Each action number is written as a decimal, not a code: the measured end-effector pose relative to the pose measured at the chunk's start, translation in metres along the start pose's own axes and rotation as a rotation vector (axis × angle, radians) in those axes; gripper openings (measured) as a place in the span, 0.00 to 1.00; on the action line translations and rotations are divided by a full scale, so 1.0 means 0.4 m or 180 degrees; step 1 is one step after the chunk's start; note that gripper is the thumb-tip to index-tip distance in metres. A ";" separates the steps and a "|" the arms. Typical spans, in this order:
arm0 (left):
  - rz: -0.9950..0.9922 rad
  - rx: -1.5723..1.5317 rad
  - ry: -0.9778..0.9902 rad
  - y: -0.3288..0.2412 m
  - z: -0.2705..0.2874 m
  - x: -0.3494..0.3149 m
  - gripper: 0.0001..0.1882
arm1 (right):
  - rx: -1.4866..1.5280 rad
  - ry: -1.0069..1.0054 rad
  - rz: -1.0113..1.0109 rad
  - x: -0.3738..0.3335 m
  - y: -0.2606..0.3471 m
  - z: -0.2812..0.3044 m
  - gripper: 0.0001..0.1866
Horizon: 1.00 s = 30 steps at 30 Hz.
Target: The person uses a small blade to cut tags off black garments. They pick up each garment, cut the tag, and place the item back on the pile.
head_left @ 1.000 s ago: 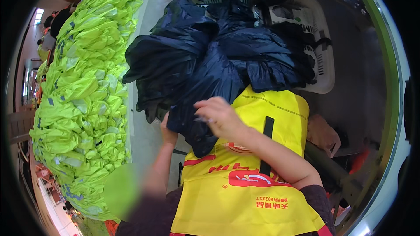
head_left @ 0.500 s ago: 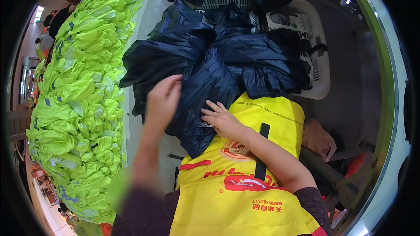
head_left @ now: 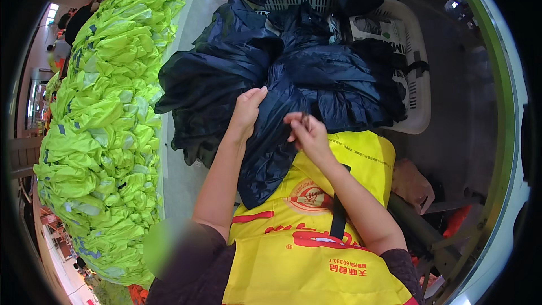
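Observation:
A dark navy garment of thin, shiny fabric lies bunched in front of me, its lower end draped over my yellow apron. My left hand is closed at the left side of the garment, with thumb and finger pinching its cloth. Just above the cloth, to the right, my right hand has its fingers curled together. A small dark bit shows at those fingertips, too small to name. More navy garments spread out beyond both hands.
A long heap of lime-yellow garments lines the left side. A white plastic basket stands at the far right, partly under navy cloth. Grey table surface shows between the heaps. Metal framing curves along the right.
My left hand has moved right and taken the garment's cloth. My right hand has lifted off the cloth, shifted right and up, and curled its fingers.

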State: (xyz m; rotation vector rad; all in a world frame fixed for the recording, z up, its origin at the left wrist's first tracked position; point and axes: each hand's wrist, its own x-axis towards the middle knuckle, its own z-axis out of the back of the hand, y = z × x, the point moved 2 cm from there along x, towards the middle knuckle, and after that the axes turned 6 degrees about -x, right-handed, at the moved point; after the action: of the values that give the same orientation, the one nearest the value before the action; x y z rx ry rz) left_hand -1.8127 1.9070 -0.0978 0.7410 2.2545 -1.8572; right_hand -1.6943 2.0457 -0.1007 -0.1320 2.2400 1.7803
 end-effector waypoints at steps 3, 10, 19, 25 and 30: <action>0.0280 -0.0409 -0.0088 -0.009 -0.020 -0.015 0.09 | -0.0091 -0.0332 -0.0190 0.066 0.039 0.005 0.10; 0.0411 -0.0651 -0.0163 0.003 -0.017 -0.019 0.06 | -0.1403 -0.0771 -0.0174 0.135 0.038 -0.019 0.14; 0.0109 -0.0272 0.0064 0.021 -0.039 -0.020 0.06 | -0.0399 -0.0406 -0.0411 0.150 0.000 -0.023 0.09; -0.1159 0.1237 -0.0540 -0.007 -0.006 0.019 0.11 | -0.0226 -0.0319 -0.0515 0.136 0.010 -0.007 0.07; -0.1478 0.1866 -0.0661 -0.070 0.072 0.044 0.13 | 0.0026 -0.0193 -0.0883 0.103 0.014 0.048 0.07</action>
State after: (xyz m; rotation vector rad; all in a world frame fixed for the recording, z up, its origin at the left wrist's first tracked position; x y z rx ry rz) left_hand -1.8464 1.8811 -0.0869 0.0470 1.8626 -2.7125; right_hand -1.7320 2.0697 -0.1106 -0.3631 2.0708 1.6059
